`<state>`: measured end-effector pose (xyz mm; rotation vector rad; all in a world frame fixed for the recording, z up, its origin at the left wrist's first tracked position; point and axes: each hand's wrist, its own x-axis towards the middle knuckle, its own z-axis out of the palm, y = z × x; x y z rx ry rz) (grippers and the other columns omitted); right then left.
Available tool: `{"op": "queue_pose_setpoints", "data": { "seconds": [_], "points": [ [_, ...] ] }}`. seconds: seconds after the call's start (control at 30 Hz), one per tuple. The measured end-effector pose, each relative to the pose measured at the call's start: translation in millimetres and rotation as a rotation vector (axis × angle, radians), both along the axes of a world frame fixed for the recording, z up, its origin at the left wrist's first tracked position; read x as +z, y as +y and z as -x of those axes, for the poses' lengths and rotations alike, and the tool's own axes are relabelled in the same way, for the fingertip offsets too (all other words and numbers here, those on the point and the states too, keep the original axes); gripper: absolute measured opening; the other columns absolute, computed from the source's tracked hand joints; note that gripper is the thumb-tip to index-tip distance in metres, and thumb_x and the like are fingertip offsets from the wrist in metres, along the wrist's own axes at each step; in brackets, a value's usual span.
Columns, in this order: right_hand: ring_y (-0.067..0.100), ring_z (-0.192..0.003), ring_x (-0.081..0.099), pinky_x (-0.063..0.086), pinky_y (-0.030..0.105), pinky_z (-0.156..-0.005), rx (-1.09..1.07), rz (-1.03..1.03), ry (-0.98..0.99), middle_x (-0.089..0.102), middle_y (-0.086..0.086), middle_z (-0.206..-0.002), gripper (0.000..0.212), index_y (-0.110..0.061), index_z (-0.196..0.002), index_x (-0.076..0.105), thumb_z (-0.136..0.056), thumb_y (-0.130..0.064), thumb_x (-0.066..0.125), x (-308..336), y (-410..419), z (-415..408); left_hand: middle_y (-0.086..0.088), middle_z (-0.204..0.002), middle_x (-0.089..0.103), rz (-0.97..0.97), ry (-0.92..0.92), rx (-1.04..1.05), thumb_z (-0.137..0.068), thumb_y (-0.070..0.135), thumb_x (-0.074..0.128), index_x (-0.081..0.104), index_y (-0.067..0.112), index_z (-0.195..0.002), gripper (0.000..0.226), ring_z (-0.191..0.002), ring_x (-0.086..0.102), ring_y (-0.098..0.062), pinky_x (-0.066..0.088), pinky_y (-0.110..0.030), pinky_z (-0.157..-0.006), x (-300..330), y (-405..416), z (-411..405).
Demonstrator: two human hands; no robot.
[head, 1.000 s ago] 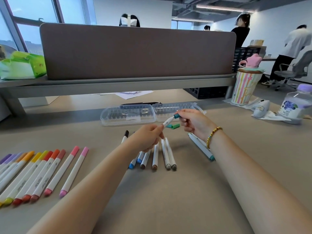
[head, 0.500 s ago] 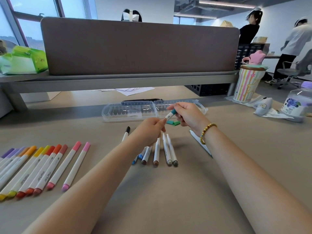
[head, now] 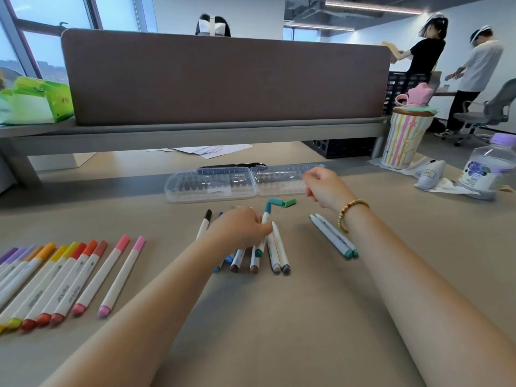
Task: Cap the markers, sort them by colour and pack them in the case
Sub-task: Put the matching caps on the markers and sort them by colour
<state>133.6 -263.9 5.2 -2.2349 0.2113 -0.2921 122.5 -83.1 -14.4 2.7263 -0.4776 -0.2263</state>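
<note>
My left hand (head: 240,229) grips a white marker with a teal cap (head: 265,219), low over a cluster of several markers (head: 262,255) lying mid-table. My right hand (head: 325,188) hovers with loosely curled fingers and holds nothing, in front of the open clear plastic case (head: 212,184). Two loose caps, teal and green (head: 282,203), lie between the case and the cluster. Two capped green markers (head: 333,236) lie under my right wrist. A row of capped purple, orange, yellow, red and pink markers (head: 64,280) lies at the left. A black-tipped marker (head: 204,223) lies left of my left hand.
A striped cup with a pink lid (head: 403,138), a white mouse-like object on tissue (head: 431,177) and a plastic bottle (head: 487,166) stand at the right. A raised shelf with a brown divider (head: 223,79) crosses the back. Papers (head: 212,149) lie under it. People stand far right.
The teal cap went onto the marker. My right hand let go and drew back toward the case. My left hand lowered the marker toward the cluster.
</note>
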Motion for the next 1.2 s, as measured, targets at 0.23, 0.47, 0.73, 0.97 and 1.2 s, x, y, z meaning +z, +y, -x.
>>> {"op": "queue_pose_setpoints", "data": {
  "seconds": [0.23, 0.47, 0.73, 0.97, 1.2],
  "points": [
    [0.014, -0.060, 0.050, 0.036, 0.021, -0.048, 0.005, 0.418, 0.379, 0.065, 0.011, -0.092, 0.030, 0.001, -0.113, 0.058, -0.098, -0.013, 0.037, 3.0, -27.0, 10.6, -0.009, -0.070, 0.056, -0.293, -0.161, -0.042, -0.094, 0.033, 0.033, 0.048, 0.011, -0.070, 0.036, -0.055, 0.042, -0.017, 0.044, -0.033, -0.068, -6.6, -10.1, 2.0],
    [0.016, -0.064, 0.045, 0.036, 0.021, -0.051, 0.091, 0.570, 0.493, 0.054, 0.007, -0.080, 0.031, 0.000, -0.113, 0.063, -0.094, -0.020, 0.048, 6.9, -24.3, 16.8, -0.004, -0.081, 0.053, -0.333, -0.169, -0.115, -0.098, 0.032, 0.033, 0.058, 0.008, -0.102, 0.035, -0.077, 0.054, -0.019, 0.049, -0.030, -0.075, -7.8, -13.2, 0.8],
    [0.016, -0.062, 0.043, 0.033, 0.023, -0.053, 0.146, 0.703, 0.553, 0.048, 0.001, -0.069, 0.033, -0.010, -0.083, 0.057, -0.093, -0.040, 0.050, 2.5, -19.3, 15.1, -0.002, -0.063, 0.043, -0.002, -0.228, -0.004, -0.096, 0.032, 0.035, 0.047, 0.013, -0.072, 0.034, -0.058, 0.041, -0.018, 0.037, -0.027, -0.057, -13.1, 0.3, -16.2],
    [0.015, -0.061, 0.044, 0.036, 0.025, -0.057, 0.169, 0.816, 0.570, 0.047, 0.000, -0.068, 0.041, -0.014, -0.068, 0.046, -0.091, -0.047, 0.050, 10.3, -7.2, 15.9, -0.004, -0.070, 0.051, 0.073, -0.172, 0.022, -0.097, 0.032, 0.038, 0.054, 0.012, -0.075, 0.034, -0.063, 0.048, -0.017, 0.045, -0.029, -0.063, -13.5, 5.4, -23.3],
    [0.019, -0.077, 0.052, 0.043, 0.028, -0.068, 0.155, 0.927, 0.558, 0.051, 0.002, -0.074, 0.027, -0.013, -0.074, 0.050, -0.092, -0.033, 0.050, -1.8, 6.8, 12.3, -0.005, -0.071, 0.055, 0.139, -0.156, 0.045, -0.097, 0.029, 0.039, 0.063, 0.006, -0.089, 0.034, -0.063, 0.049, -0.016, 0.048, -0.032, -0.069, -11.7, 12.7, -27.6]
  ]
}}
